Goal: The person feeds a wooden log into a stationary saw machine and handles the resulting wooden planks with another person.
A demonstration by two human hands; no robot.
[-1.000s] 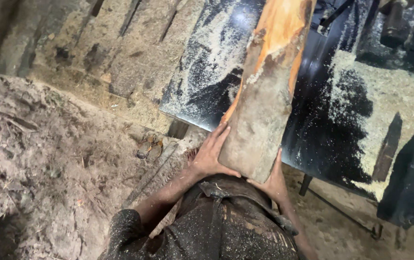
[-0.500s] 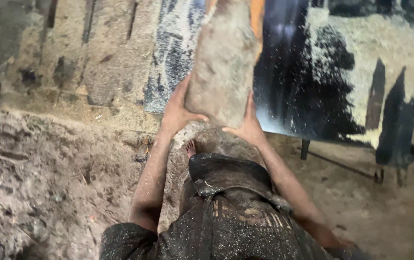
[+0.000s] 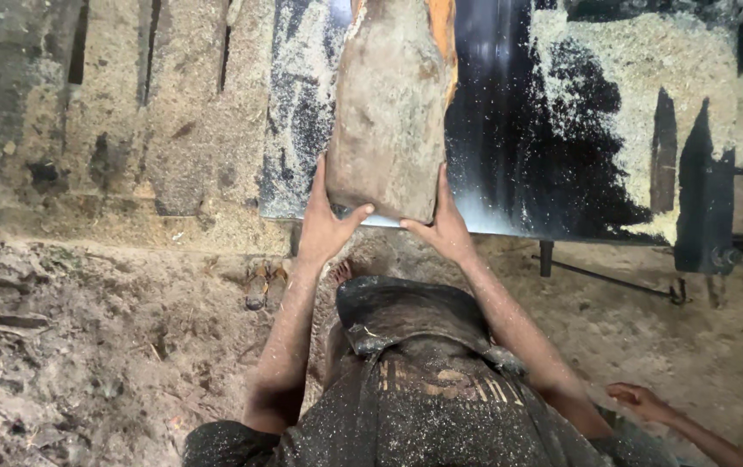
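Hands grasp the near end of a rough wooden log (image 3: 391,104): the left hand (image 3: 326,227) has its fingers spread up the left side and its thumb under the end face, and the right hand (image 3: 442,227) mirrors it on the right side. The log lies lengthwise on a dark metal table (image 3: 553,173) dusted with sawdust (image 3: 631,60). Another person's hand (image 3: 639,399) shows at lower right, well apart from the log.

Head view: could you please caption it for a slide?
Both hands, left and right, grip a log end on a sawdust-covered black table.
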